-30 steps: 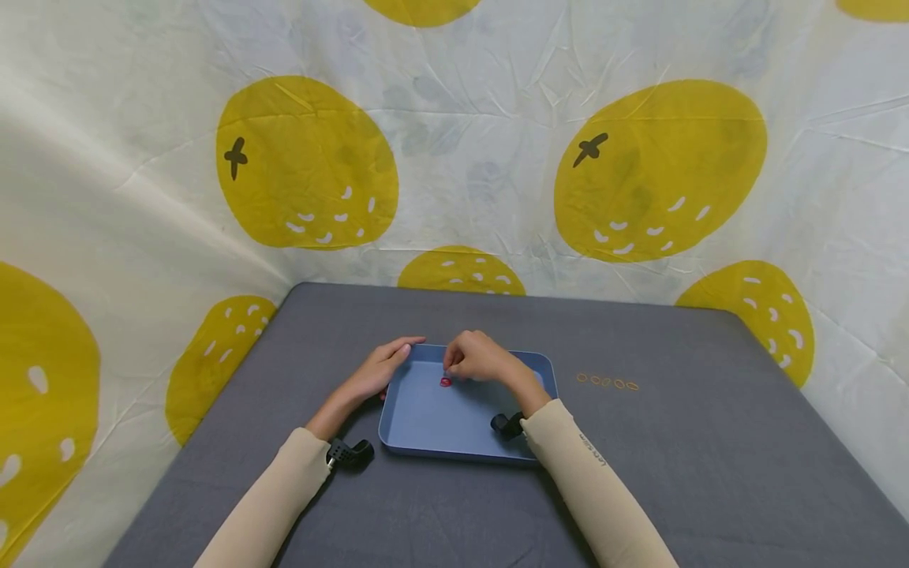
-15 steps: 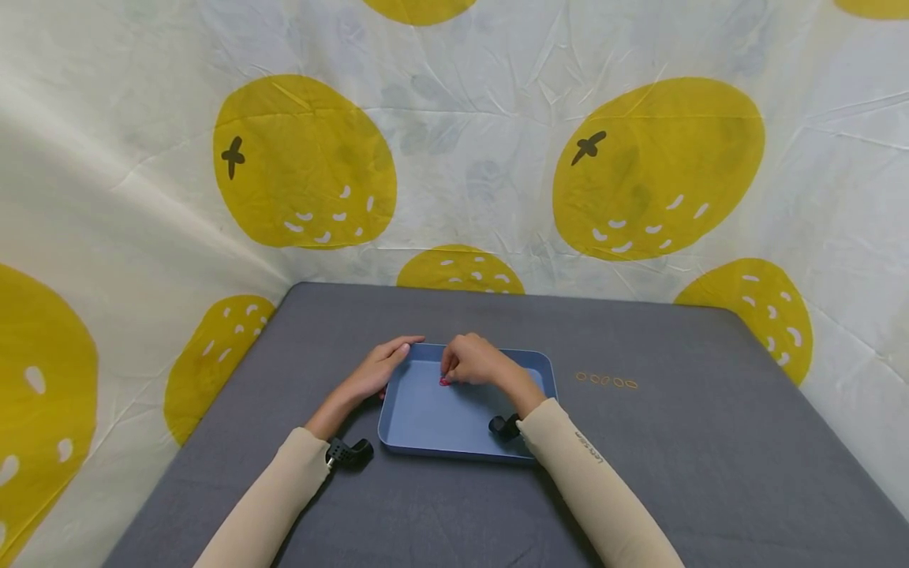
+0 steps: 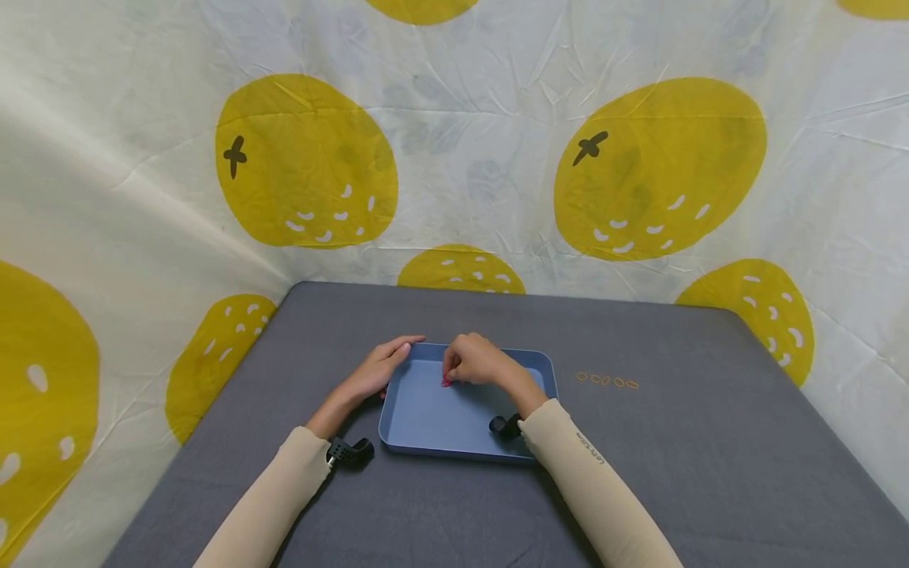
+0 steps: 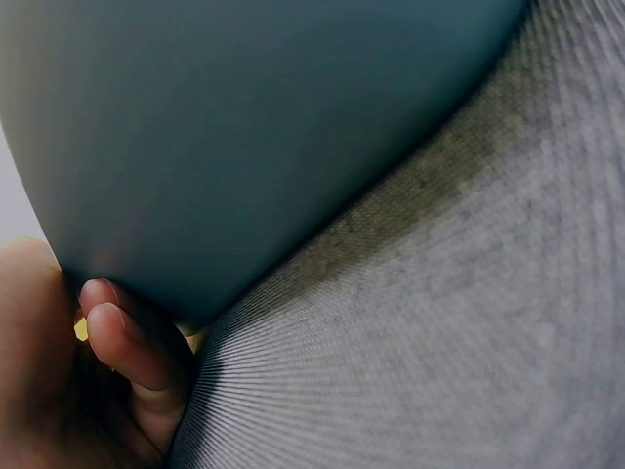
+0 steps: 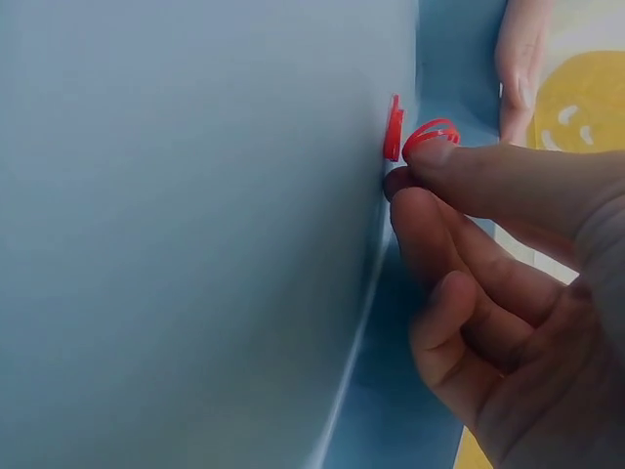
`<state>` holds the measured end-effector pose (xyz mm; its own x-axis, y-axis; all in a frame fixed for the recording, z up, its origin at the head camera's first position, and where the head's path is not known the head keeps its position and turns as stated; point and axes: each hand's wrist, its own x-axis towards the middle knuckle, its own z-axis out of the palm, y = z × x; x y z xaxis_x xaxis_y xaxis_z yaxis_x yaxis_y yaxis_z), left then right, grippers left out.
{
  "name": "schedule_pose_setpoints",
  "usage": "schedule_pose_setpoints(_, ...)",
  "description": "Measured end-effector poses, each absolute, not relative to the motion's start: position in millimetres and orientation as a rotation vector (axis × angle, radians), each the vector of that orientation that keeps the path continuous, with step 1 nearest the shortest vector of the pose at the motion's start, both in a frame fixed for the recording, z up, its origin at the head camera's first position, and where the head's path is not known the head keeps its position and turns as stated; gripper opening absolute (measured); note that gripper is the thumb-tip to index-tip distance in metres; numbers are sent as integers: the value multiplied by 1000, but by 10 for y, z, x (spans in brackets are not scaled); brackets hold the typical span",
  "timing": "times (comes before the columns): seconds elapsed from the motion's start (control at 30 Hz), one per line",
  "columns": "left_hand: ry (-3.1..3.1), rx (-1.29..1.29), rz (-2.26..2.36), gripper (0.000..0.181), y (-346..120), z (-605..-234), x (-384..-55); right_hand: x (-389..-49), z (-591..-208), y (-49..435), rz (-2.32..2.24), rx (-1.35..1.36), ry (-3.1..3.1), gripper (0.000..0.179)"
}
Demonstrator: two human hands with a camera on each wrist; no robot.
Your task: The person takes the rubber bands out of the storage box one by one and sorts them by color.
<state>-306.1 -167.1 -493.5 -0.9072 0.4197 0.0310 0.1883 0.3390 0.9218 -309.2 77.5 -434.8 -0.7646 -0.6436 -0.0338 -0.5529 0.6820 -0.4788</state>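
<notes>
My left hand (image 3: 376, 371) grips the blue tray (image 3: 426, 422) at its far left corner, the thumb along the rim. In the left wrist view, curled fingers (image 4: 127, 347) lie against the tray's outer wall. Over the tray's far part, my right hand (image 3: 481, 360) reaches down with its fingertips close to the floor. Between thumb and forefinger it pinches a thin red rubber band (image 5: 430, 124), looped up above the thumb. Right beside it, more red rubber band (image 5: 395, 132) rests on the tray floor. The other fingers of this hand are loosely bent.
Several yellowish-orange rubber bands (image 3: 606, 381) lie in a row on the grey table (image 3: 675, 442), right of the tray. A white cloth with yellow fruit prints (image 3: 483, 181) hangs behind and beside the table.
My right fingertips have come down slightly onto the red rubber bands, which they now partly cover. The left hand and tray have stayed put.
</notes>
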Motion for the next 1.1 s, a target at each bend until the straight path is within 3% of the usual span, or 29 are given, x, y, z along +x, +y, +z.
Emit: schedule_pose_setpoints(1.1, 2376, 524, 1613, 45, -1675, -4927, -3050, -3079, -4307, 784, -766, -929, 2670, 12)
